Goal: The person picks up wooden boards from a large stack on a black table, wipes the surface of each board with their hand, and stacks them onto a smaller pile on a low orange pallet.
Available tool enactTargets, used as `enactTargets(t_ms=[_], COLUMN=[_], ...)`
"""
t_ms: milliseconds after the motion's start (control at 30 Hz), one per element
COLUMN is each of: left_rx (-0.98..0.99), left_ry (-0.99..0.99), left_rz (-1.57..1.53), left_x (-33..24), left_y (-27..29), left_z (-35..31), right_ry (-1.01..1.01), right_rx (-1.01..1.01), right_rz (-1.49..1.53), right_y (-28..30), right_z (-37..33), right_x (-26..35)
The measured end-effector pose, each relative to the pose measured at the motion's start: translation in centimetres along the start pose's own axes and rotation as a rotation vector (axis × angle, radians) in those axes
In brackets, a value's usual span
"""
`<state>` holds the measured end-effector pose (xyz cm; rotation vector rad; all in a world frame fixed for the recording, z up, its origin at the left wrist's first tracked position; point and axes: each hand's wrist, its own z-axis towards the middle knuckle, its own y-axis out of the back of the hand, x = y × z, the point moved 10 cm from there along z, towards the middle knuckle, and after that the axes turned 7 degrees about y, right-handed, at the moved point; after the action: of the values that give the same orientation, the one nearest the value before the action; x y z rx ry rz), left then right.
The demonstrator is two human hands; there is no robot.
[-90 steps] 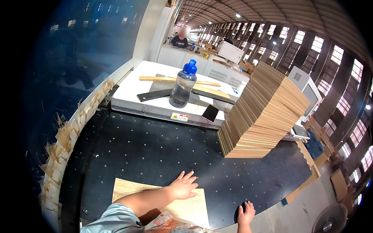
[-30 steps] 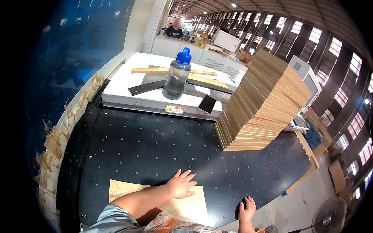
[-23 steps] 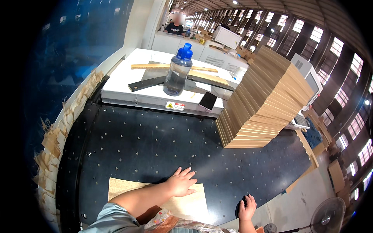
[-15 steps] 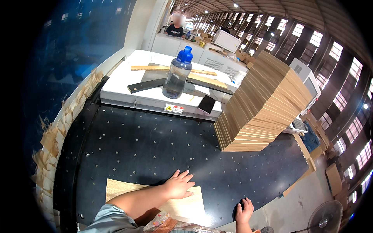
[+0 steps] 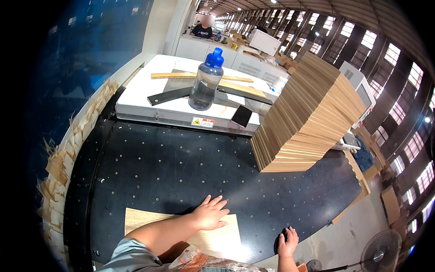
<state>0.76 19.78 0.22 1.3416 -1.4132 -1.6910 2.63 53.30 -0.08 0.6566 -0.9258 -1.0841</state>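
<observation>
My left hand (image 5: 210,215) lies flat with its fingers spread, over the far edge of a light wood-grain panel (image 5: 138,219). Its fingertips reach past the panel onto the black table (image 5: 181,158). My left forearm crosses the panel and covers its middle. To the right, at the table's near edge, my right hand (image 5: 287,242) rests palm down, fingers loosely bent and a little apart. A dark patch shows beside its fingers; whether it is shadow or an object I cannot make out. Farther off on the right stands a tall, leaning stack of similar boards (image 5: 308,118).
Behind the table, a white machine top (image 5: 136,102) carries a blue-capped water bottle (image 5: 206,81), a phone (image 5: 242,116), wood strips (image 5: 173,75) and a dark bar (image 5: 170,96). A fan (image 5: 380,254) stands at lower right. One person (image 5: 202,31) sits far back.
The view has shifted slightly. Both hands keep nearly the same places and poses, and the panel stays under my left forearm.
</observation>
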Motion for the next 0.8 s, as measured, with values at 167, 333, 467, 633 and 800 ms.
enactTargets(t_ms=[167, 333, 467, 633, 800], left_rx=[-0.062, -0.052, -0.037, -0.021, -0.042], left_ry=[-0.027, -0.029, -0.012, -0.002, 0.002], left_rz=[-0.012, -0.017, -0.007, 0.012, 0.03], left_x=[0.0, 0.0, -0.1, -0.3, -0.2], left_y=[0.0, 0.1, 0.3, 0.5, 0.4], left_z=[-0.2, 0.0, -0.2, -0.1, -0.3], right_ry=[-0.007, -0.014, -0.004, -0.01, 0.02], right_rx=[0.005, 0.012, 0.01, 0.026, 0.006], right_rz=[-0.002, -0.003, 0.0, 0.003, -0.023], right_y=[0.0, 0.1, 0.0, -0.1, 0.5], right_z=[0.0, 0.2, 0.1, 0.1, 0.4], right_x=[0.2, 0.2, 0.1, -0.1, 1.0])
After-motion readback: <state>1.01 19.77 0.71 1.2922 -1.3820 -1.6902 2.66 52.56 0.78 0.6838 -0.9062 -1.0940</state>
